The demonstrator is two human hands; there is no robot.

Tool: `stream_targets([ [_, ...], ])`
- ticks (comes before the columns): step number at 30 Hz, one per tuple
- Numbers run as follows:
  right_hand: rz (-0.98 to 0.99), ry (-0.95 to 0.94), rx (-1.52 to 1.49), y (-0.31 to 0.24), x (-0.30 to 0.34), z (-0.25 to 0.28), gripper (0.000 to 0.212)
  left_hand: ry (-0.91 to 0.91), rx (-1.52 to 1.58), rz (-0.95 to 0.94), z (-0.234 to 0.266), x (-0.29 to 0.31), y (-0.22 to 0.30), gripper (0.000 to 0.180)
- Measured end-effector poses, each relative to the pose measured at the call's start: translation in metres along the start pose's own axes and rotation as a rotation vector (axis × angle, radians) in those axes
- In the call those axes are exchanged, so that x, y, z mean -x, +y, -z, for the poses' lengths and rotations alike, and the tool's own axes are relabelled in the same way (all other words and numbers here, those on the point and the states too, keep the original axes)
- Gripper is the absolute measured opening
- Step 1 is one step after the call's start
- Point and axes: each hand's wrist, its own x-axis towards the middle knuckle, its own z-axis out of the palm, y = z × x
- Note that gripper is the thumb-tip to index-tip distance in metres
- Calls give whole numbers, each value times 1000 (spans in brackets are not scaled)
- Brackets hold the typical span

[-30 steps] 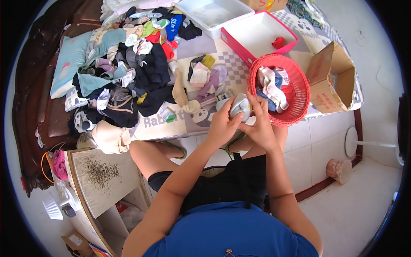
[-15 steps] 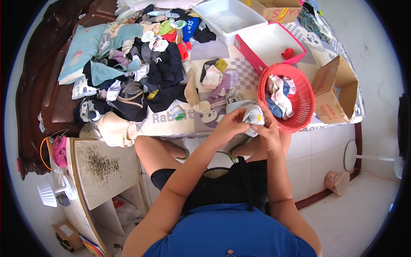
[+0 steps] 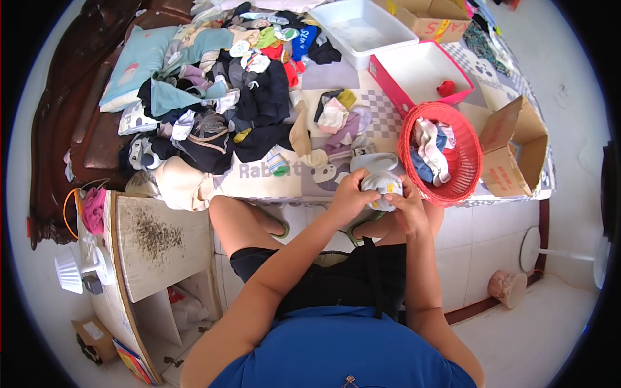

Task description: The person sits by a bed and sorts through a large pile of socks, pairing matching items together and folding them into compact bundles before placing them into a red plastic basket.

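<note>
Across a patterned bed (image 3: 284, 189) heaped with clothes (image 3: 265, 97), you pinch a pale, yellow-marked cloth bundle (image 3: 387, 183) between left hand (image 3: 351, 198) and right hand (image 3: 410, 207), near the red basket (image 3: 467, 158). The bundle now sits nearer you, so work continues outside the basket; compared with half a second ago, grey cloth (image 3: 375, 161) behind shows more fully.

Matt cloth among smooth plastic.
Soft cloth in the pale bundle (image 3: 386, 183) near centre; rough, plastic-looking weave on the red basket (image 3: 467, 158) at right; smooth plastic on the white tub (image 3: 364, 35), top; glossy, leather-like brown upholstery (image 3: 103, 139), upper left.
</note>
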Motion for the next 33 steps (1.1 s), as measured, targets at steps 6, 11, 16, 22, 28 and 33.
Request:
stream_targets([
  [6, 481, 455, 685, 30, -3, -11, 15, 138, -534, -547, -44, -11, 12, 16],
  [11, 699, 605, 407, -17, -25, -7, 14, -24, -592, -644, -73, -45, 41, 28],
  [16, 795, 829, 159, -67, -49, 31, 19, 84, -693, -716, -69, -54, 25, 57],
  [22, 643, 899, 562, -78, -53, 108, 48, 266, -1501, -458, 11, -33, -29, 58],
  [28, 967, 677, 1184, -25, -29, 0, 30, 412, -1519, -416, 69, -55, -40, 38],
  [33, 174, 327, 695, 55, -53, -17, 51, 263, -1054, -364, 63, -80, -40, 17],
])
